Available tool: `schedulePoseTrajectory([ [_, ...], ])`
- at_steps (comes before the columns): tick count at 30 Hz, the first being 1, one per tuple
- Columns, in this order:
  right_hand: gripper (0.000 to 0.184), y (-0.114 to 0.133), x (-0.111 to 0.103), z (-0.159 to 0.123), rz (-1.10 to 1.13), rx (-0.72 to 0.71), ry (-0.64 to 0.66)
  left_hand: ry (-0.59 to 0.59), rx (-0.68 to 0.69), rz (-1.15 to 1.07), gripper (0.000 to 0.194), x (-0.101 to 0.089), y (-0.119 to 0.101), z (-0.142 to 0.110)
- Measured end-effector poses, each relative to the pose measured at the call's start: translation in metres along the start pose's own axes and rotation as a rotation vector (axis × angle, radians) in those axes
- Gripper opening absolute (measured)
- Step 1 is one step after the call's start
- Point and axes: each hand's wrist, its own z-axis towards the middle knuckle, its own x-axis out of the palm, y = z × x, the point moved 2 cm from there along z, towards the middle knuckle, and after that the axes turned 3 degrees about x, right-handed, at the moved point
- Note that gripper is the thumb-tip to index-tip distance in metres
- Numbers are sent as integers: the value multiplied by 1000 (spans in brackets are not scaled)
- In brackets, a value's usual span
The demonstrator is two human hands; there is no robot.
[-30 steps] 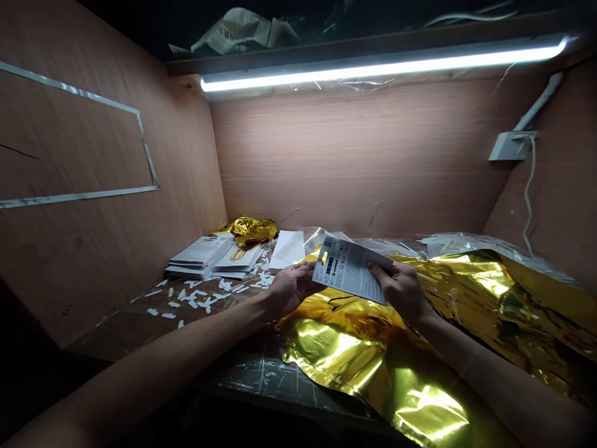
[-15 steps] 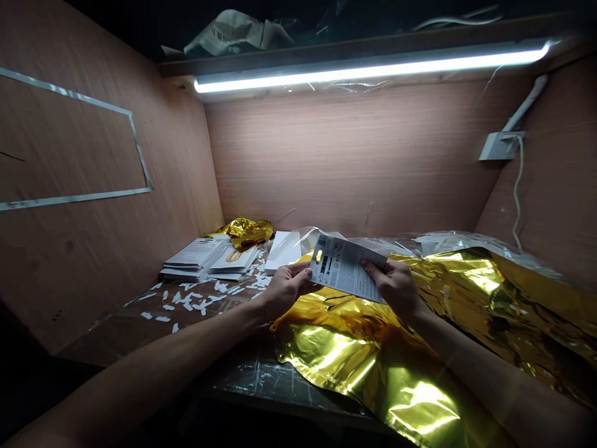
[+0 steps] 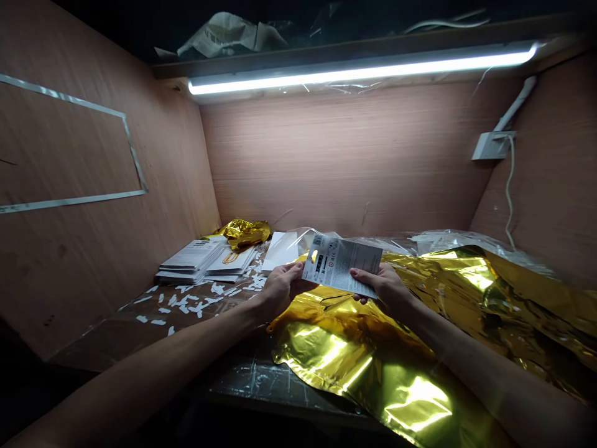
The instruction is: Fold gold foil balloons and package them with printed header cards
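Observation:
Both my hands hold a white printed packaging card (image 3: 342, 264) with a small hang hole and barcode, tilted a little above a crumpled gold foil sheet (image 3: 373, 354). My left hand (image 3: 277, 289) pinches the card's left edge with thumb on top. My right hand (image 3: 382, 285) grips its right edge, thumb lying across the card's face. A clear plastic sleeve (image 3: 298, 242) lies just behind the card.
Stacks of white cards (image 3: 205, 260) sit at the back left with a crumpled gold foil lump (image 3: 245, 233) behind them. Small white paper scraps (image 3: 196, 302) litter the table's left part. Wooden walls enclose the booth; a light strip (image 3: 364, 70) glows overhead, a socket box (image 3: 487, 146) on the right wall.
The card has tipped flatter and lower between my hands, and my right thumb has slid across its face. The view has shifted slightly to the right.

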Motion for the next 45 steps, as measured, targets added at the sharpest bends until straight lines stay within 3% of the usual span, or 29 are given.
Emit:
schedulePoseTrajectory([
  [5,37,-1,0,-1,11,-12,-2,-24,-64,-96,18,5,2,-6],
  [11,42,-7,9,-2,9,-16,64,40,-21,-86,16,13,4,-7],
  [15,45,-6,8,0,-34,-19,148,-70,63,-124,10,4,-5,3],
  [19,41,1,0,0,-78,-85,59,-126,94,-107,12,-4,-13,8],
  [28,49,6,13,-5,-204,-155,15,-28,-85,-128,17,17,4,-7],
  [33,50,4,15,-3,-217,-183,36,-242,67,-215,16,9,-9,3],
  [36,50,0,19,-3,-253,-207,55,-284,82,-174,18,9,-5,4],
  [41,47,-4,27,-5,-279,-221,99,-176,119,37,33,23,11,-8],
  [45,49,-4,27,-5,-271,-209,95,-206,33,65,32,23,6,-10],
])
